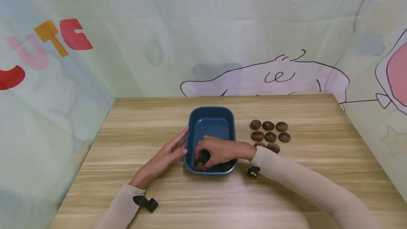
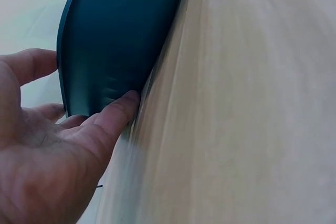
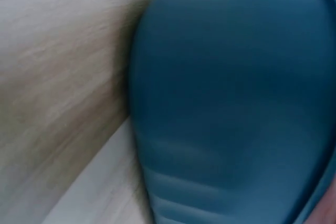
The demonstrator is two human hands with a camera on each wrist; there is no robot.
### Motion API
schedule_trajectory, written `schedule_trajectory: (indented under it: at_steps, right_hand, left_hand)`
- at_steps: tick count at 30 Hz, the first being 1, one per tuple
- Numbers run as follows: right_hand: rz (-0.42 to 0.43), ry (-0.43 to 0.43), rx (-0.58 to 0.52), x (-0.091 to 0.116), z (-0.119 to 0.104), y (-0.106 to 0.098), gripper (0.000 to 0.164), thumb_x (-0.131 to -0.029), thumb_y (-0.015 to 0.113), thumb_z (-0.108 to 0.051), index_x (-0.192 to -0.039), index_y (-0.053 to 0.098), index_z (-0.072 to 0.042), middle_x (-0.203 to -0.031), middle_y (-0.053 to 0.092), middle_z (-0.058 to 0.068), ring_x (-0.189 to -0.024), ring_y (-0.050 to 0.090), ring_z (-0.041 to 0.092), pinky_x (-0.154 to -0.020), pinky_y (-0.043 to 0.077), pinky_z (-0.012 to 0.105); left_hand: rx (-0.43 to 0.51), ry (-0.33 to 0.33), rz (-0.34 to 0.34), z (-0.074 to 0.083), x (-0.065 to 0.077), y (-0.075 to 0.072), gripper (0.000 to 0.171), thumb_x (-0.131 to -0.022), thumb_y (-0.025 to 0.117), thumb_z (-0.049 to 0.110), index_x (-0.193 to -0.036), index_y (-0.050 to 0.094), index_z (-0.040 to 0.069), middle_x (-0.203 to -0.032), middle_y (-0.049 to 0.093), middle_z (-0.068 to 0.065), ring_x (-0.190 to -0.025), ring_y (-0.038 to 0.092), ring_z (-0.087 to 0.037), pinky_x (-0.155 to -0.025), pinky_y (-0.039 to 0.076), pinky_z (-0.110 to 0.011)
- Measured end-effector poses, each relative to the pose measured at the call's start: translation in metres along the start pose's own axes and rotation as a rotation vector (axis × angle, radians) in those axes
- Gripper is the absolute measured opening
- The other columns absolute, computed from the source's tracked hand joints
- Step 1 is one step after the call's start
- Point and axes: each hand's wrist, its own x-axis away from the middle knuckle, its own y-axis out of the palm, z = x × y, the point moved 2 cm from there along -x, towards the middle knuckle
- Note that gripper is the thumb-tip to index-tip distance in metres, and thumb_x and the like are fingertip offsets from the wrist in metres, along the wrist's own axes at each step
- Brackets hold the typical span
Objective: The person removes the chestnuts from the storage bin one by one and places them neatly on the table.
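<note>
A blue rectangular box (image 1: 210, 111) stands on the wooden table. Along its left side my left hand (image 1: 165, 156) lies with fingers fairly straight, the thumb up by the rim. In the left wrist view, that hand's fingertips (image 2: 128, 100) touch the outer wall low down, near the tabletop. My right hand (image 1: 219, 149) reaches over the right rim into the near end of the box. Its thumb and fingers curl round a brown chestnut (image 1: 199, 164) close to the floor of the box. Other dark shapes beneath this hand are partly hidden.
Right of the box, several chestnuts (image 1: 270, 136) lie in rough rows on the table (image 1: 152, 116); the right forearm partly covers the nearest row. A printed cloth backdrop (image 1: 133, 45) rises behind the table's far edge. The right wrist view mostly shows the box's outer wall (image 3: 226, 93).
</note>
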Motion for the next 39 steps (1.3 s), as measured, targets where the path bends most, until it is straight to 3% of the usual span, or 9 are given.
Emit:
schedule_trajectory:
  at_steps: [9, 20, 34, 39]
  right_hand:
    - [0.103, 0.002, -0.086, 0.012, 0.000, -0.011, 0.037, -0.091, 0.093, -0.026, -0.123, 0.079, -0.013, -0.119, 0.072, -0.005, -0.112, 0.059, 0.019, -0.098, 0.050, 0.031]
    - [0.169, -0.015, -0.120, 0.029, -0.001, -0.023, 0.037, -0.091, 0.093, -0.024, -0.123, 0.078, -0.011, -0.120, 0.072, -0.002, -0.116, 0.061, 0.029, -0.101, 0.054, 0.049]
    - [0.275, 0.029, -0.160, 0.061, 0.007, -0.033, 0.036, -0.092, 0.091, -0.028, -0.122, 0.079, -0.012, -0.117, 0.072, -0.004, -0.116, 0.061, 0.027, -0.100, 0.054, 0.047]
    - [0.293, 0.037, -0.166, 0.071, 0.010, -0.033, 0.036, -0.092, 0.091, -0.026, -0.123, 0.079, -0.011, -0.117, 0.072, -0.002, -0.116, 0.062, 0.027, -0.105, 0.053, 0.053]
  left_hand:
    - [-0.014, -0.002, 0.001, 0.001, 0.000, 0.000, 0.080, -0.115, 0.055, 0.013, -0.179, 0.009, 0.021, -0.185, 0.006, -0.011, -0.168, 0.018, -0.036, -0.113, 0.053, -0.032]
    - [-0.027, -0.003, 0.008, 0.001, -0.001, 0.001, 0.080, -0.115, 0.056, 0.013, -0.179, 0.009, 0.021, -0.185, 0.007, -0.010, -0.167, 0.021, -0.035, -0.114, 0.052, -0.033]
    - [-0.018, 0.012, 0.011, 0.002, -0.001, 0.004, 0.079, -0.115, 0.054, 0.009, -0.179, 0.008, 0.019, -0.185, 0.004, -0.011, -0.167, 0.020, -0.037, -0.114, 0.052, -0.035]
    - [-0.027, 0.010, -0.001, 0.002, 0.000, 0.004, 0.075, -0.116, 0.053, 0.012, -0.179, 0.013, 0.018, -0.185, 0.004, -0.012, -0.166, 0.021, -0.039, -0.113, 0.053, -0.036]
